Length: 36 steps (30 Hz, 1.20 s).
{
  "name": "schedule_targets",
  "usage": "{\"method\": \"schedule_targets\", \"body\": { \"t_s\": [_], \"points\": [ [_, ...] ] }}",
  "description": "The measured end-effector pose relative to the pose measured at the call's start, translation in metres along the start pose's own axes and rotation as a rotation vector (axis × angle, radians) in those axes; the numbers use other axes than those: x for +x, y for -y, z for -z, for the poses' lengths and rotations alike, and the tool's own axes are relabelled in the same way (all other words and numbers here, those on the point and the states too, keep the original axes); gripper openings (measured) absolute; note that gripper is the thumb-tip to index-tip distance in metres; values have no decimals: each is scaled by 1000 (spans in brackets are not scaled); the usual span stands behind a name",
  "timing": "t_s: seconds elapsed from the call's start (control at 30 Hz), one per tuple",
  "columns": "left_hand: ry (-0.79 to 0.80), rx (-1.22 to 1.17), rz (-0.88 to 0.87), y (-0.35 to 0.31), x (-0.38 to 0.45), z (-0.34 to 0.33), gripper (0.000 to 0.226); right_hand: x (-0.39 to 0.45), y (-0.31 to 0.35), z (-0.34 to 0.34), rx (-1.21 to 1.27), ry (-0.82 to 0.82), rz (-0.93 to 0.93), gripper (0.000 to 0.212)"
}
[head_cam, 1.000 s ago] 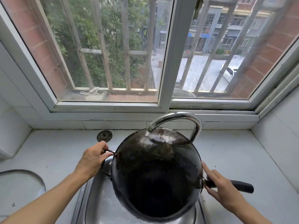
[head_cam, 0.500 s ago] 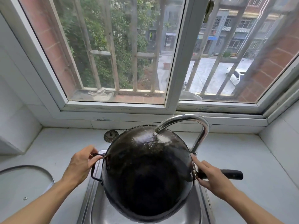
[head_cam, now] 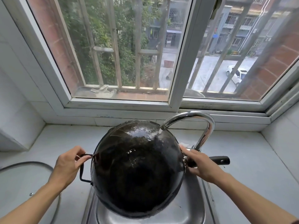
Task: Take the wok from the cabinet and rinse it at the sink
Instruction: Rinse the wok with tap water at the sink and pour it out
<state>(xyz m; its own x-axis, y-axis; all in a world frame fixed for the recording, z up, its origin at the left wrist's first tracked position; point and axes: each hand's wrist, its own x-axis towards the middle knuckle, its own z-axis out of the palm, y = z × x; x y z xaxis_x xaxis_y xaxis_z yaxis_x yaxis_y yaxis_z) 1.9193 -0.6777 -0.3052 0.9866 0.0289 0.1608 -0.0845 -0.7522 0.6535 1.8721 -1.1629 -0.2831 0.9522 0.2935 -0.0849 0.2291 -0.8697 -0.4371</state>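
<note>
A black wok [head_cam: 137, 168] is held upside down, its wet round bottom facing me, over the steel sink [head_cam: 186, 212]. The curved chrome faucet [head_cam: 200, 126] ends just above the wok's far right side, and water spreads there. My left hand [head_cam: 68, 165] grips the wok's small loop handle on the left. My right hand [head_cam: 200, 164] grips the base of the long black handle [head_cam: 220, 160] on the right.
A glass lid [head_cam: 27, 178] lies on the white counter at the left. The tiled ledge and the barred window [head_cam: 181, 62] stand directly behind the faucet. White tiled walls close in on both sides.
The wok has shifted left and tilted under the spout, so the water now lands on its right side. Both hands kept their grips and moved with it.
</note>
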Motion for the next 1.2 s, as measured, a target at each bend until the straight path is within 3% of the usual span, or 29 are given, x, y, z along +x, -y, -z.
{"method": "schedule_targets", "body": {
  "t_s": [0.63,1.2],
  "points": [
    [6,4,43,19,-6,13,23,24,7,-3,30,51,63,96],
    [45,7,-64,-15,10,-4,22,-17,-9,-5,119,19,-49,95]
  ]
}}
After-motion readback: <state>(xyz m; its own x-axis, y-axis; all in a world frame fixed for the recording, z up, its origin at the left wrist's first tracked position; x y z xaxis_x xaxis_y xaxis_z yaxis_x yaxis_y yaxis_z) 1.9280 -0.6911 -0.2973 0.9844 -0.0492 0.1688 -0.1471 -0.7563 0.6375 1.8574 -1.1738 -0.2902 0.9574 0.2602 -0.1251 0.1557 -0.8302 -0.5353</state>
